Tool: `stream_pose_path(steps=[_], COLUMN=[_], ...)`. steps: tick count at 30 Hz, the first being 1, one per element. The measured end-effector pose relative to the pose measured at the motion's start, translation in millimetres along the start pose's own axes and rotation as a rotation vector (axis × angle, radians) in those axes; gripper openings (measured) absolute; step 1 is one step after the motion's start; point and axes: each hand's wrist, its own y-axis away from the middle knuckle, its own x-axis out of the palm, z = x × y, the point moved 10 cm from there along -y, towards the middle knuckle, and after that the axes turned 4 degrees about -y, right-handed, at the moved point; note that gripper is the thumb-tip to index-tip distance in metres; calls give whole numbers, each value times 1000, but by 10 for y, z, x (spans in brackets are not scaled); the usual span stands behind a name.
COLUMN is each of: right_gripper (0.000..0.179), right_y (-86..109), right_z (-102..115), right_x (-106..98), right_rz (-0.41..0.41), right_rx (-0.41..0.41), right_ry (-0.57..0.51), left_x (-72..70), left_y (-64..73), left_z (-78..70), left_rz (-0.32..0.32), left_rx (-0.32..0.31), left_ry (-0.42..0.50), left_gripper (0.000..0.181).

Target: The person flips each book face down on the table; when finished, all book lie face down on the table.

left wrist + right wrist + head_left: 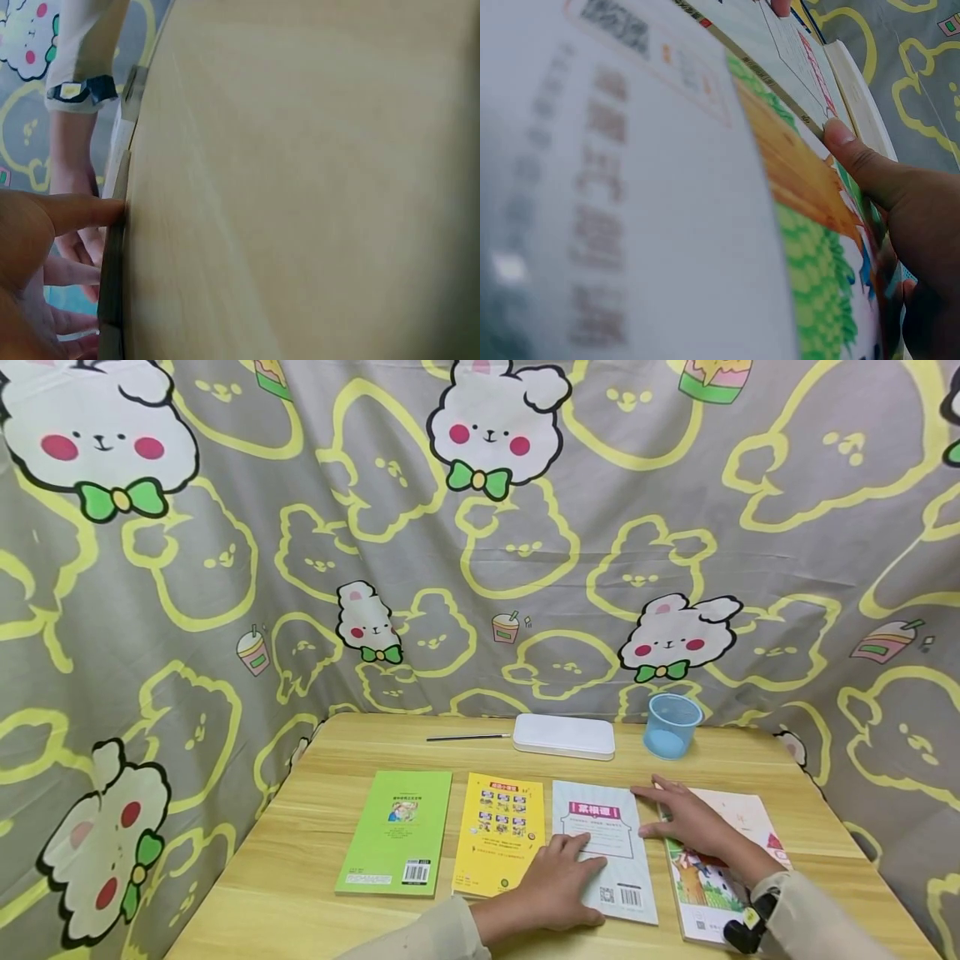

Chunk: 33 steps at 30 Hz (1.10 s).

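Four books lie in a row on the wooden table. My left hand (551,887) rests, fingers spread, on the lower left of a light blue book (600,860) with a pink title label. In the left wrist view its thumb (82,212) touches a book edge. My right hand (701,822) lies over the upper part of a picture book (708,893), partly hiding it. Its thumb and a fingertip reach the right edge of the light blue book; the right wrist view shows the thumb (844,136) at that edge.
Left of the hands lie a yellow book (495,852) and a green book (397,835). Behind the row are a thin dark stick (468,738), a white case (564,737) and a blue translucent cup (671,728). A patterned curtain (450,560) hangs around the table (262,877).
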Motion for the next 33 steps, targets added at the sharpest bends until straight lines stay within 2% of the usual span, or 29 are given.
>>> stream_pose_path(steps=[7,16,33], right_gripper=[79,76,74], right_y=[-2,16,37], right_z=[28,145,137], right_x=[-6,0,19], right_rz=[-36,-96,-113], right_rx=[-50,-164,-166], right_ry=[43,155,163], left_x=[-21,-41,-18], left_y=[57,90,83], left_z=[36,89,97], left_rz=[17,26,59], left_rx=[37,35,43], left_ry=[9,14,19], left_gripper=[75,75,74])
